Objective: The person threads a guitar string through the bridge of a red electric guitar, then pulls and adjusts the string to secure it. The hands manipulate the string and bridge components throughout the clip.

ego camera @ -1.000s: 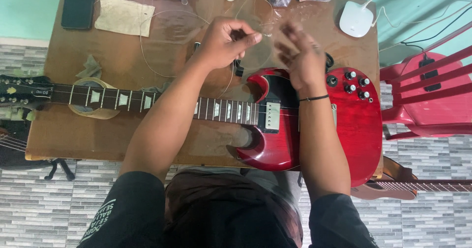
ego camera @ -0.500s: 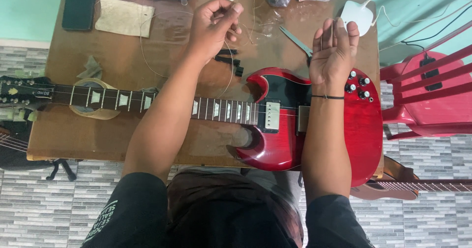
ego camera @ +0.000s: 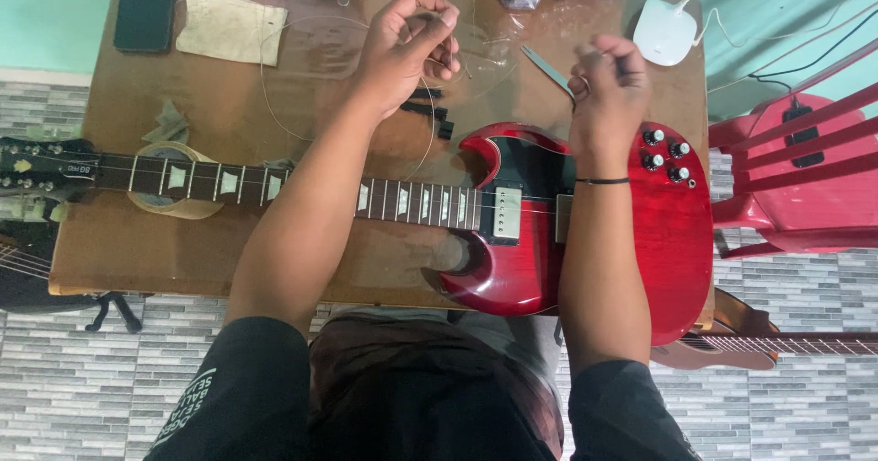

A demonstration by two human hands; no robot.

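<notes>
A red electric guitar (ego camera: pixel 677 241) lies across a brown wooden table (ego camera: pixel 165 251), its neck (ego camera: pixel 229 182) pointing left. My left hand (ego camera: pixel 407 45) is raised over the table's far middle, fingers pinched on a thin guitar string (ego camera: pixel 274 104) that loops down over the table. My right hand (ego camera: pixel 608 86) hovers above the guitar body near its knobs (ego camera: pixel 666 155), fingers curled on the string's other end. The string between the hands is barely visible.
A roll of tape (ego camera: pixel 174 182) props the neck. A dark phone (ego camera: pixel 146 8), a tan cloth (ego camera: pixel 229 26), a white lamp base (ego camera: pixel 666 31), a slim metal tool (ego camera: pixel 547 68) and small black parts (ego camera: pixel 430 109) lie on the table. A red chair (ego camera: pixel 796 168) stands right; another guitar (ego camera: pixel 759 337) lies below.
Both hands were close together over the guitar's upper horn a second ago. They have drawn apart, the left going up and left, the right moving right, with the string between them.
</notes>
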